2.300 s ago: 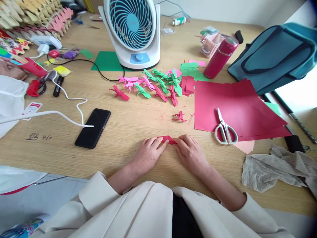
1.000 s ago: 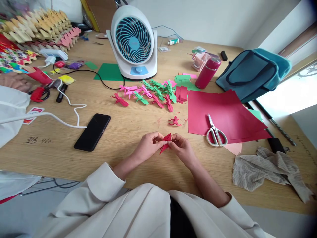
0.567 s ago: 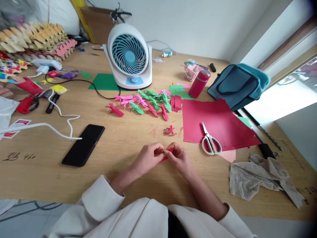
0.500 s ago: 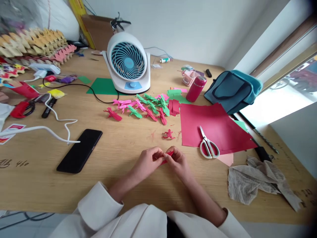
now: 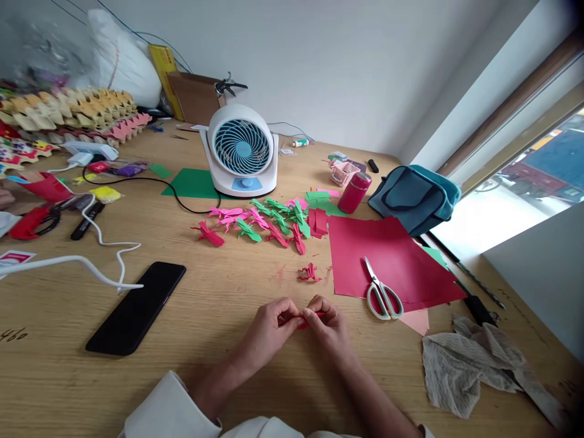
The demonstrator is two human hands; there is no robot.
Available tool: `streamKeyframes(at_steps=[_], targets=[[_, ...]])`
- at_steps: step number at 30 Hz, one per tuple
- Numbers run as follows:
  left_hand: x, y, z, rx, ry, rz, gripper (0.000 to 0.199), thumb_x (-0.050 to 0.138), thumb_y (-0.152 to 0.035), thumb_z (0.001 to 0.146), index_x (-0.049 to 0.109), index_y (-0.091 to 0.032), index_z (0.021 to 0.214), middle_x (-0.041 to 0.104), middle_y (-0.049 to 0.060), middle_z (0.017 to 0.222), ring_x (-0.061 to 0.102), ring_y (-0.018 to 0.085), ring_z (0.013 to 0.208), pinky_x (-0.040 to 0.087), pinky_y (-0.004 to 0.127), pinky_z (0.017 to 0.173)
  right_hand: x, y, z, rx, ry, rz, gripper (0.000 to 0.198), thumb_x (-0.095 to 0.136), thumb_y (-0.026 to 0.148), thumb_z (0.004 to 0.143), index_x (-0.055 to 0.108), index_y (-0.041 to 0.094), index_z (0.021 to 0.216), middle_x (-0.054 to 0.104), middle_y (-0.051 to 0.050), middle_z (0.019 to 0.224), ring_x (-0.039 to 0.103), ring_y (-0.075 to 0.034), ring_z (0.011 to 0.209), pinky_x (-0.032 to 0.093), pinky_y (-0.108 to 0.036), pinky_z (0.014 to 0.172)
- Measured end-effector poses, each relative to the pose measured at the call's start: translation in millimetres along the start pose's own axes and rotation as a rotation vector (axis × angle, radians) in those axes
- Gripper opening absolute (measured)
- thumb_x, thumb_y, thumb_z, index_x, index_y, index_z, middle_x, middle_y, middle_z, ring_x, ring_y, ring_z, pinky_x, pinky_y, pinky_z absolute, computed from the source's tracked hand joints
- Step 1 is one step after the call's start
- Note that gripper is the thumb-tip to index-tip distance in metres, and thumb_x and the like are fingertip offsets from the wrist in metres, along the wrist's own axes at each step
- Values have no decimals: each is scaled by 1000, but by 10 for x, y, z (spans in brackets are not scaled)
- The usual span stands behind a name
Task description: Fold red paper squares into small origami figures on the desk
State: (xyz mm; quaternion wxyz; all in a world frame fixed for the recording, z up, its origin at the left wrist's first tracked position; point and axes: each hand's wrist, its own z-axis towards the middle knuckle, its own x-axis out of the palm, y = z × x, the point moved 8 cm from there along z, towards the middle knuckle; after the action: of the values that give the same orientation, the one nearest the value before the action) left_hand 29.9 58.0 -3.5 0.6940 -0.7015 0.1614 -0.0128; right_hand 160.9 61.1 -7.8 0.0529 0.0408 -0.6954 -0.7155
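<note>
Your left-hand grip and right-hand grip both pinch a small red paper piece (mostly hidden) over the bench, nearer you than the red folded figure; apparently mid-fold, it seems to call for firm, even creasing next.

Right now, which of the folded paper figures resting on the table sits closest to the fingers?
The red paper figure sitting apart, just left of the large red sheet; the other figures lie farther back, nearer the fan.
</note>
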Motion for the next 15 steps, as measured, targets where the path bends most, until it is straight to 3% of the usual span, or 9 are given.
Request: streamKeyframes(at_steps=[3, 8, 15], targets=[[-22, 42, -7, -30, -31, -15, 24, 64, -35, 84, 57, -16, 69, 58, -2, 65, 51, 12, 63, 40, 21, 59, 3, 10, -5, -4, -29, 47, 32, 70, 44, 82, 58, 19, 67, 56, 1, 64, 49, -12, 58, 40, -26, 58], [-76, -64, -21, 41, -25, 70, 27, 63, -35, 85, 57, -16, 67, 55, -3, 63, 49, 11, 62, 38, 21, 58, 42, -27, 4, 40, 39, 48, 29, 75, 45, 77, 62, 20, 70, 60, 0, 64, 51, -13, 59, 42, -25, 57], [-37, -20, -6, 8, 18, -8, 26, 66, -38, 82, 64, -16, 70, 66, 2, 69, 58, 14, 66, 45, 23, 62, -8, 5, 15, 61, 75, -16, 32, 76, 46, 75, 62, 18, 66, 60, 0, 62, 49, -13, 58, 40, -25, 55]])
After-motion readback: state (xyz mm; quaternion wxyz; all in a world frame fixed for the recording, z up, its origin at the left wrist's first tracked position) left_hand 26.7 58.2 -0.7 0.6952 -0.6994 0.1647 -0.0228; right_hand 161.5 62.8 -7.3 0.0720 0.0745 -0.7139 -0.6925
